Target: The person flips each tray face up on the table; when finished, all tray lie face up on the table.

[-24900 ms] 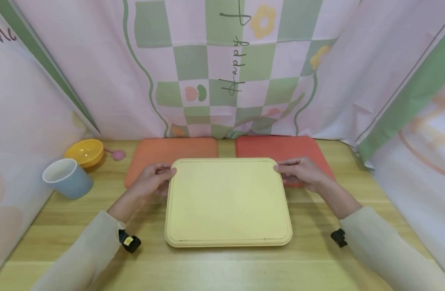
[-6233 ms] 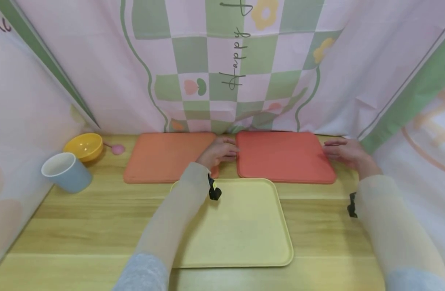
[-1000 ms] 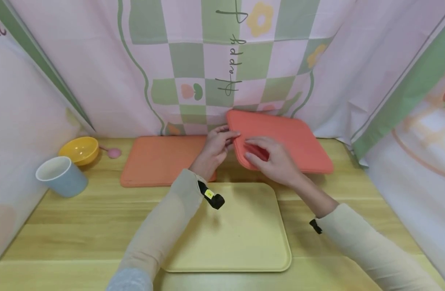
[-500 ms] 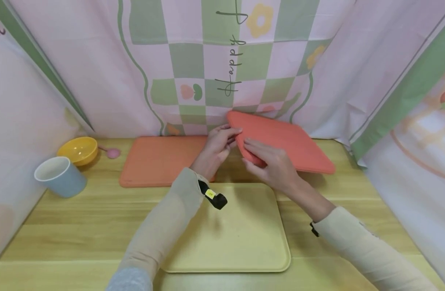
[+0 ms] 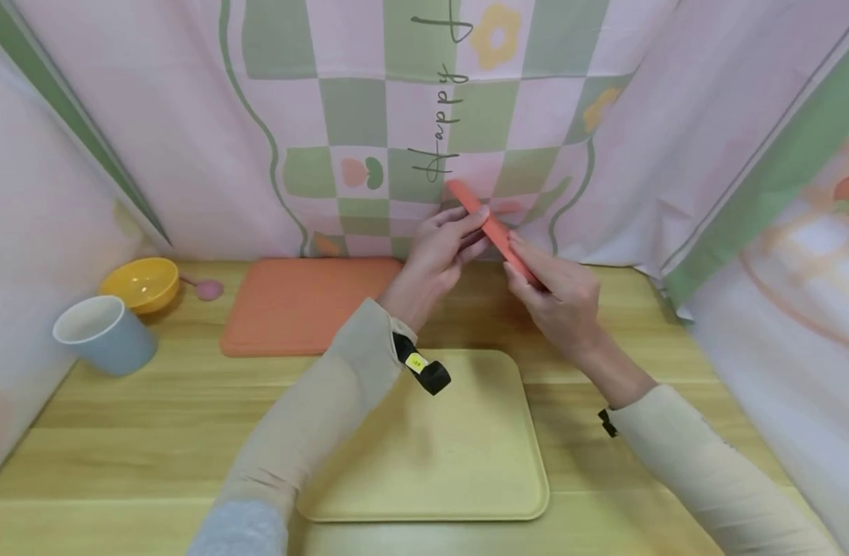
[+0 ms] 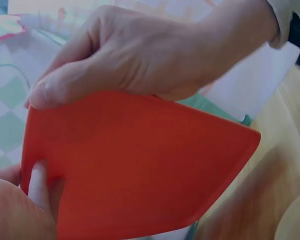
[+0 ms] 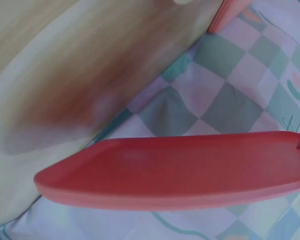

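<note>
Both hands hold a red tray (image 5: pixel 497 235) up off the table, tilted so that it shows almost edge-on in the head view. My left hand (image 5: pixel 434 255) pinches its upper part, thumb on one face and fingers behind. Lower down the same edge, my right hand (image 5: pixel 559 297) grips it between thumb and fingers. In the left wrist view the broad face of the red tray (image 6: pixel 130 165) fills the middle, with the left hand (image 6: pixel 125 55) over its top edge. The right wrist view shows the tray's face and rim (image 7: pixel 165 170) above the tabletop.
A yellow tray (image 5: pixel 466 455) lies rim up at the front, partly under the left forearm. An orange tray (image 5: pixel 299 305) lies behind it on the left. At far left stand a blue cup (image 5: pixel 108 336), a yellow bowl (image 5: pixel 143 284) and a pink spoon (image 5: pixel 208 289). Printed curtains (image 5: pixel 355 116) close off the back.
The red tray, earlier flat at the back right, has been lifted and swung from a slant to edge-on. Both hands moved up with it. Much earlier, both hands held the yellow tray bottom up.
</note>
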Demonstrator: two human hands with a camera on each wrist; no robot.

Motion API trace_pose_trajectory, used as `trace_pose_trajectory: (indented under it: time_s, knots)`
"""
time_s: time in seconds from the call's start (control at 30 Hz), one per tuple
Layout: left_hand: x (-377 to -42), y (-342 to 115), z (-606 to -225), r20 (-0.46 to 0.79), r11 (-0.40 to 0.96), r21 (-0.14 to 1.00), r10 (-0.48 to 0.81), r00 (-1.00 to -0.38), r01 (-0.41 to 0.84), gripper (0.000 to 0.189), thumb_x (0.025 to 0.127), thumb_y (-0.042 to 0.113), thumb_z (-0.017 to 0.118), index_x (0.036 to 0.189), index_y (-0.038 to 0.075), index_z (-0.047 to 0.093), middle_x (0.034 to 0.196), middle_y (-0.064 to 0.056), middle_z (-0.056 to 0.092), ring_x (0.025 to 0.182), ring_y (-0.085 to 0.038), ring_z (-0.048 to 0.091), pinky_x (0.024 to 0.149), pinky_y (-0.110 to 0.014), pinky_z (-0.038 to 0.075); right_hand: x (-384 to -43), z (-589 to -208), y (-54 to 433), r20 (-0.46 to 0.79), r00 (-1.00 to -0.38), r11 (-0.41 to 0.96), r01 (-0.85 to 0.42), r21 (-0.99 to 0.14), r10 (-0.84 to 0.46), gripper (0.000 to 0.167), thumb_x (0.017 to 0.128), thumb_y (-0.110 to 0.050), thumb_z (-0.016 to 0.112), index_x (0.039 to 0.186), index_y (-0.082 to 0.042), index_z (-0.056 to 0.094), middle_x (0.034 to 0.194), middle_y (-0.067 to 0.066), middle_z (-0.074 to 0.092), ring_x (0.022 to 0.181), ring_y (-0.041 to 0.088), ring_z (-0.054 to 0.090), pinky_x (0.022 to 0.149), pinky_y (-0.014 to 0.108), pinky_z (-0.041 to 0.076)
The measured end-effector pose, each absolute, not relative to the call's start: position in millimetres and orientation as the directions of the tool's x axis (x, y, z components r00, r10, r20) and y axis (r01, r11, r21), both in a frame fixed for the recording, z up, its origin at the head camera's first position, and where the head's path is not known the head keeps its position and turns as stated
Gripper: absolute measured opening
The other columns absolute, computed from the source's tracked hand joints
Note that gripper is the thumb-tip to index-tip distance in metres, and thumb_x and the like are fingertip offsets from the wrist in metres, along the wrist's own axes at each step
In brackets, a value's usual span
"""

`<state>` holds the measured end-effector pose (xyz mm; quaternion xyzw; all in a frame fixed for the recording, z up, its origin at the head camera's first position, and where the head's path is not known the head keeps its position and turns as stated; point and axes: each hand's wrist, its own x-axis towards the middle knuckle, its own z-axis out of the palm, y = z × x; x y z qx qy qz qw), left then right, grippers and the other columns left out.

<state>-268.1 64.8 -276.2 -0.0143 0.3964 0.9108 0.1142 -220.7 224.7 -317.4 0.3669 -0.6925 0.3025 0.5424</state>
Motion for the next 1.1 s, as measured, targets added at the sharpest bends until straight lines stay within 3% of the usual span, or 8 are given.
trace_pose_trajectory:
  time_s: [0.2,0.43,0.57,0.67,0.8,0.97,1.1]
  knots:
    - [-266,69,-267,-0.076,-0.671,0.714,0.211,-0.975,-0.200,0.035,0.094,-0.004,0.069,0.128,-0.008,0.062,0.126,-0.028,0.064,0.113,-0.036,0.067,0.080,-0.033,0.061,-221,-310,227,0.991,-0.103,0.554,-0.832,-0.038,-0.087,0.036,0.097,-0.034,0.071,0.099,0.001,0.080,0.095,0.017,0.076,0.080,0.038,0.074,0.090,0.016,0.053]
    - [-263,72,-258,-0.077,-0.667,0.707,0.256,-0.963,-0.234,0.049,0.095,0.001,0.070,0.142,0.006,0.058,0.113,-0.020,0.072,0.113,-0.035,0.067,0.093,-0.044,0.056,-220,-293,230,0.997,-0.076,0.615,-0.785,-0.072,0.020,0.043,0.096,-0.042,0.071,0.094,-0.001,0.081,0.091,0.015,0.076,0.076,0.039,0.074,0.084,0.023,0.058]
    - [-263,75,-254,-0.055,-0.648,0.721,0.298,-0.953,-0.245,0.046,0.096,0.002,0.070,0.140,0.010,0.061,0.107,-0.013,0.074,0.103,-0.027,0.070,0.098,-0.044,0.054,-224,-280,235,0.991,-0.074,0.585,-0.802,-0.125,0.109,0.039,0.093,-0.037,0.074,0.092,0.001,0.081,0.090,0.016,0.076,0.073,0.037,0.074,0.077,0.012,0.053]
    - [-267,77,-256,-0.050,-0.640,0.721,0.331,-0.942,-0.264,0.043,0.096,-0.001,0.067,0.137,0.011,0.062,0.105,-0.008,0.073,0.096,-0.023,0.068,0.102,-0.045,0.051,-224,-271,234,0.980,-0.083,0.547,-0.820,-0.170,0.179,0.024,0.089,-0.019,0.076,0.092,0.004,0.080,0.090,0.017,0.076,0.070,0.032,0.073,0.072,0.010,0.051]
    - [-272,77,-266,-0.041,-0.628,0.725,0.370,-0.928,-0.282,0.045,0.097,-0.005,0.064,0.139,0.010,0.058,0.108,-0.005,0.069,0.105,-0.026,0.064,0.104,-0.047,0.049,-225,-263,233,0.960,-0.087,0.517,-0.828,-0.219,0.266,0.012,0.084,-0.002,0.075,0.091,0.007,0.079,0.090,0.018,0.075,0.071,0.021,0.072,0.070,0.011,0.052]
    - [-274,73,-281,-0.035,-0.593,0.750,0.408,-0.912,-0.294,0.048,0.098,-0.004,0.062,0.144,0.007,0.054,0.115,-0.007,0.065,0.120,-0.032,0.059,0.103,-0.046,0.050,-236,-257,241,0.926,-0.079,0.508,-0.817,-0.273,0.369,0.012,0.084,0.000,0.070,0.089,0.003,0.081,0.079,0.022,0.073,0.060,0.001,0.057,0.060,0.009,0.041]
    - [-275,65,-297,-0.058,-0.566,0.766,0.410,-0.910,-0.304,0.048,0.100,-0.003,0.060,0.146,0.006,0.052,0.126,-0.012,0.062,0.126,-0.035,0.057,0.104,-0.045,0.050,-243,-253,249,0.901,-0.089,0.496,-0.810,-0.313,0.424,0.015,0.083,-0.002,0.068,0.088,-0.002,0.082,0.070,0.021,0.070,0.056,0.000,0.048,0.058,0.010,0.035]
